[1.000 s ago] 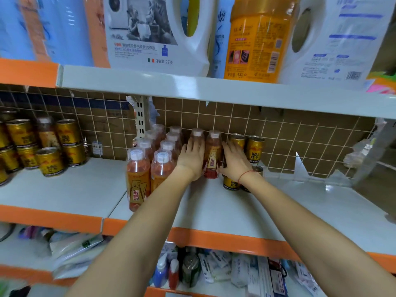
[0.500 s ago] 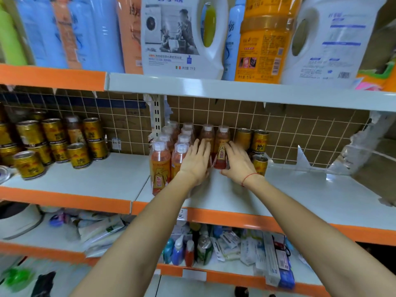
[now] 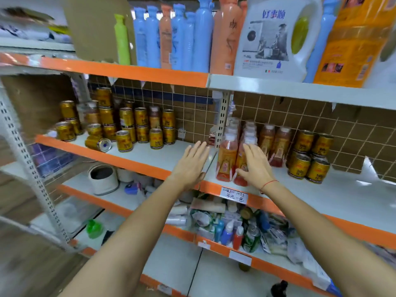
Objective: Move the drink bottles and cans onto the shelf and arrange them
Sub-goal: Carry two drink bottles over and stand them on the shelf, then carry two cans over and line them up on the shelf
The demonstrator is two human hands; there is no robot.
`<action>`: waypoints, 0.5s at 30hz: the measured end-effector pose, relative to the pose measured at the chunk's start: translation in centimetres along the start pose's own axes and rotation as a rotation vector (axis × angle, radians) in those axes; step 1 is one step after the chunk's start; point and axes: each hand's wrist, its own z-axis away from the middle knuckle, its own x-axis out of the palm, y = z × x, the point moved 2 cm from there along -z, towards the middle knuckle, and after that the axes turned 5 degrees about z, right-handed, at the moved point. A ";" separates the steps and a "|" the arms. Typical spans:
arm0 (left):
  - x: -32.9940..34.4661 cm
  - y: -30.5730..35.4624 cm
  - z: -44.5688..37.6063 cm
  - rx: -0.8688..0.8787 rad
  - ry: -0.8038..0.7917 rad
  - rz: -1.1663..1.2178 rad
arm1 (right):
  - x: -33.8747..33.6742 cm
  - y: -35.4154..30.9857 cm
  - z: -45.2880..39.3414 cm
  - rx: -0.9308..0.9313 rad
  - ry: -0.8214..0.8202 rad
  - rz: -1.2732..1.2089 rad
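Several orange drink bottles [image 3: 227, 159] with white caps stand in rows on the middle shelf [image 3: 334, 202]. To their right stand stacked gold cans [image 3: 308, 159]. My right hand [image 3: 255, 166] lies with straight fingers against the front bottles, holding nothing. My left hand [image 3: 190, 166] hovers open over the bare shelf just left of the bottles, touching none. Further left on the same shelf is a larger cluster of gold cans [image 3: 128, 127], stacked two high, with one can [image 3: 98, 143] lying on its side.
The upper shelf [image 3: 278, 84] carries tall blue and orange bottles and big detergent jugs. Below, the lower shelf holds a white pot [image 3: 102, 179] and a jumble of small bottles and packets [image 3: 231, 228]. A perforated steel upright [image 3: 27, 168] stands at the left.
Both hands have left the bottles near the back and drawn forward and left. My left hand now hangs free over the shelf; my right rests against the front bottles. The view has swung left.
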 end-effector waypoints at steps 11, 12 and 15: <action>1.0 -14.4 11.4 -0.365 -0.093 -0.109 | 2.8 -16.3 -4.0 -0.267 -0.077 -0.133; 1.2 -15.4 12.1 -0.394 -0.101 -0.111 | 3.2 -17.2 -4.6 -0.286 -0.086 -0.148; 1.6 -18.0 13.6 -0.467 -0.121 -0.117 | 4.3 -19.3 -6.6 -0.329 -0.102 -0.159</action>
